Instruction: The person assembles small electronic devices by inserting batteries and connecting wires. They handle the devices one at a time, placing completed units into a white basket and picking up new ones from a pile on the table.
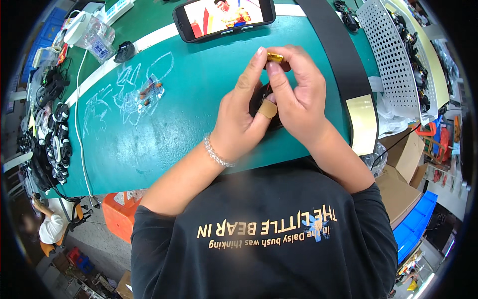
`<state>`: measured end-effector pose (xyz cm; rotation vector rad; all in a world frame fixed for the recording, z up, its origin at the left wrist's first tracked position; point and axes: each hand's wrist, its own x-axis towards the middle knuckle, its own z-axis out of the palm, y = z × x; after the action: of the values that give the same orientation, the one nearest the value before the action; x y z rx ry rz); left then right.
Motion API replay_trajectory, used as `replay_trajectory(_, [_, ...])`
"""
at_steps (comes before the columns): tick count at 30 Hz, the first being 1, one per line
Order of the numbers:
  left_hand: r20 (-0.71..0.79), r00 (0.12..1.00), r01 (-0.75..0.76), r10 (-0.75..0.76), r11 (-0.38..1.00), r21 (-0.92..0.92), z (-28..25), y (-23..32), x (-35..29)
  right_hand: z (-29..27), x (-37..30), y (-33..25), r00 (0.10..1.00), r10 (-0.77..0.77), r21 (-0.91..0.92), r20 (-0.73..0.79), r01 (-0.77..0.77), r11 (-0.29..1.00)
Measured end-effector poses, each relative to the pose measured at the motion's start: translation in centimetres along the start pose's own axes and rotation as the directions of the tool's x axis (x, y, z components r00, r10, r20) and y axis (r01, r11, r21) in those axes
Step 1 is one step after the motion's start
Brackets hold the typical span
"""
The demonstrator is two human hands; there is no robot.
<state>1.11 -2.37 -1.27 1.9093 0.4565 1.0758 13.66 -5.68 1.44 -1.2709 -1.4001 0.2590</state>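
My right hand (301,97) is closed in a pinch, with a small yellow-gold piece (275,57) between thumb and index finger. The piece has a shiny, tape-like surface. My left hand (241,109) curls round a dark object (255,101), mostly hidden under both hands. A bit of red shows beside that object, perhaps a wire. My left index fingertip reaches up to the near end of the yellow-gold piece. A tan bandage (268,108) wraps the left thumb. Both hands are over the green table mat (199,99), close together.
A phone (224,19) playing video stands at the back. Left of my hands lies a clear plastic bag (144,97) with small orange-brown parts. A black strip (336,55) crosses the table at right, beside a perforated white basket (393,55). Bundled black cables (52,144) hang along the left edge.
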Motion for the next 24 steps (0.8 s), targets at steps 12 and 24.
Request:
replay_trajectory(12, [0.127,0.877,0.469,-0.463,0.767,-0.438,0.4,-0.7,-0.3,0.8,-0.6,0.9,0.979,0.158,0.247,-0.129,-0.123,0.961])
replay_trajectory(24, [-0.028,0.874,0.409,-0.486,0.764,-0.499,-0.5,-0.5,-0.1,-1.7,0.7,0.6,0.957,-0.200,-0.143,0.210,0.233,0.962])
